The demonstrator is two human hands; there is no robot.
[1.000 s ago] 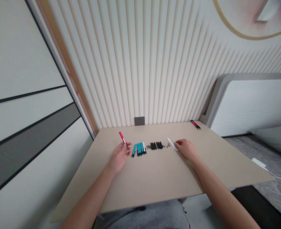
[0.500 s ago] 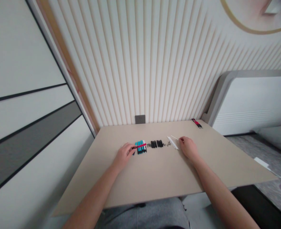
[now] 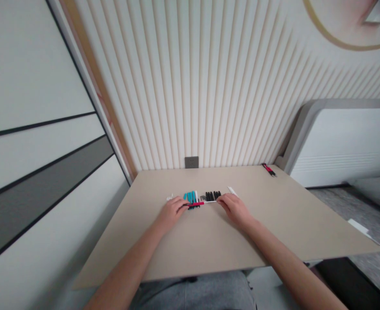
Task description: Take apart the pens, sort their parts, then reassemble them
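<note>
My left hand [image 3: 170, 213] holds a red marker [image 3: 194, 204] crosswise, just in front of a row of teal markers [image 3: 190, 197]. Its fingertips pinch the marker's dark end. My right hand [image 3: 233, 208] pinches the end of a thin white strip [image 3: 210, 201], which runs from the red marker's far end. Another white strip [image 3: 232, 190] lies beyond my right hand. Black pen parts [image 3: 213, 196] stand in a row beside the teal markers, partly hidden behind the red marker. A small white piece [image 3: 169, 197] lies just past my left hand.
The beige table [image 3: 261, 215] has a red-and-black pen [image 3: 269, 169] at its far right corner. A ribbed wall with a grey socket [image 3: 191, 162] stands behind it. A white cabinet [image 3: 341, 146] stands to the right, and my grey trousers [image 3: 190, 292] show below.
My hands have come together. The red marker has turned crosswise and moved right, in front of the row. My right hand has moved left from the white strips, with one strip now at the marker's end.
</note>
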